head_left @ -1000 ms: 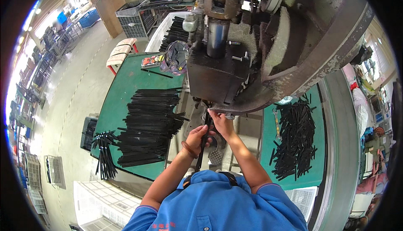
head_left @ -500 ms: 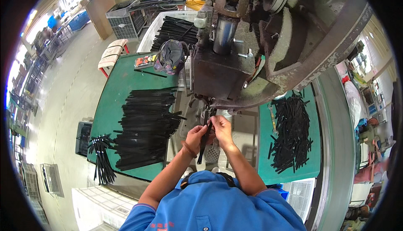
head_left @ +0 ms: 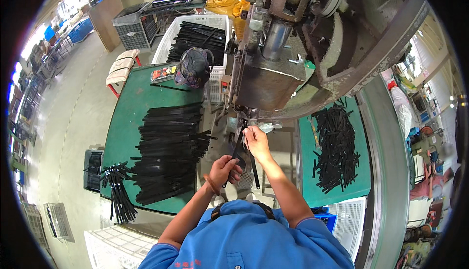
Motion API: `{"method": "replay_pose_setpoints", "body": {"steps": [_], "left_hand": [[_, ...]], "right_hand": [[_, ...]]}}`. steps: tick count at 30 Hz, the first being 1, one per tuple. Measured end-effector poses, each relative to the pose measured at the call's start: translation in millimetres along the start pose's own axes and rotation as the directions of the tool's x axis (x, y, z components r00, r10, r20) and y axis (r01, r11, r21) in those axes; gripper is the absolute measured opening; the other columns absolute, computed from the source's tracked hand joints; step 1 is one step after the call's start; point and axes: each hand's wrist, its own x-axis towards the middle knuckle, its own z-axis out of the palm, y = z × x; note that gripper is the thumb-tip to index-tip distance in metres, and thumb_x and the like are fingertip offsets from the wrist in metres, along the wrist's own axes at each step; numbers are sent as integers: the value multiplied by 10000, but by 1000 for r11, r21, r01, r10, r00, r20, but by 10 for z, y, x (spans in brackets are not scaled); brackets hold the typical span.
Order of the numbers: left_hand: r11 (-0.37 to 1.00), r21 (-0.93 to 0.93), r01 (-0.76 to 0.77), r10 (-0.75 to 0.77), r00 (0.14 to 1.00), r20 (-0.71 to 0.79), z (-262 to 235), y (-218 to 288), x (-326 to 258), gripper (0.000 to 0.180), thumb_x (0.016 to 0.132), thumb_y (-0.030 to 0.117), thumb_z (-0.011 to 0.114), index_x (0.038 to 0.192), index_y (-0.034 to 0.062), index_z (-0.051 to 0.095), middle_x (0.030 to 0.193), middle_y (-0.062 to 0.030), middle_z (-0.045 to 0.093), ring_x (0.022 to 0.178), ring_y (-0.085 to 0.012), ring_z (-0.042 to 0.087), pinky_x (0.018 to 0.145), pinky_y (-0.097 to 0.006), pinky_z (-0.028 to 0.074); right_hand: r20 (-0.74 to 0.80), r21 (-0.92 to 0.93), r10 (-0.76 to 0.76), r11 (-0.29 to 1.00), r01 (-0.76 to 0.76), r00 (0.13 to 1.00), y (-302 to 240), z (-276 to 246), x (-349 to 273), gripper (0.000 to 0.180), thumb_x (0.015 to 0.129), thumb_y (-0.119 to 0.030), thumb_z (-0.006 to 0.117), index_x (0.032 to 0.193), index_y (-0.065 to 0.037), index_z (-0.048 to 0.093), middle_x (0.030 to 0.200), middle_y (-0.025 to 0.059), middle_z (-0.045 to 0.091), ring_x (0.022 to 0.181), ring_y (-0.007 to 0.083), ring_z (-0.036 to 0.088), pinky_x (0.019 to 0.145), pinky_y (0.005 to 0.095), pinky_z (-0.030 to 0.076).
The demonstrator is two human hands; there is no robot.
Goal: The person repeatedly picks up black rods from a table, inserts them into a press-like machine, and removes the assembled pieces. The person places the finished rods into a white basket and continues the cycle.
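A thin black strip (head_left: 238, 149) (stiff and light, by judgement) is pinched at its top by the right hand (head_left: 256, 142) and gripped lower down by the closed left hand (head_left: 225, 167).

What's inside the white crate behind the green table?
The white crate holds a heap of long black strips. A dark cap on the green table covers its near wall; the crate's bottom is hidden beneath the strips.

Above the grip, the press machine (head_left: 293, 59) is dull, grimy grey metal. The held strips (head_left: 239, 149) look matt black, as do those on the smooth green tabletop (head_left: 122, 122) beside it.
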Motion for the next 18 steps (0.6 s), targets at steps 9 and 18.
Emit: {"method": "replay_pose_setpoints", "body": {"steps": [9, 18], "left_hand": [[994, 110, -2, -4, 999, 51, -60, 210, -12, 209, 935, 217, 486, 1010, 25, 514, 745, -94, 631, 510, -133, 589, 401, -228, 441], [993, 118, 21, -27, 998, 48, -32, 344, -91, 224, 936, 218, 481, 1031, 19, 515, 757, -86, 633, 517, -120, 585, 419, -225, 451]], "right_hand": [[2, 134, 128, 983, -127, 992, 105, -107, -338, 201, 901, -197, 589, 762, -58, 548, 563, -43, 495, 459, 26, 405, 418, 194, 318], [46, 232, 195, 952, -201, 980, 22, -107, -400, 202, 910, -193, 573, 758, -65, 533, 559, -32, 482, 438, 36, 401, 383, 199, 312]]}}
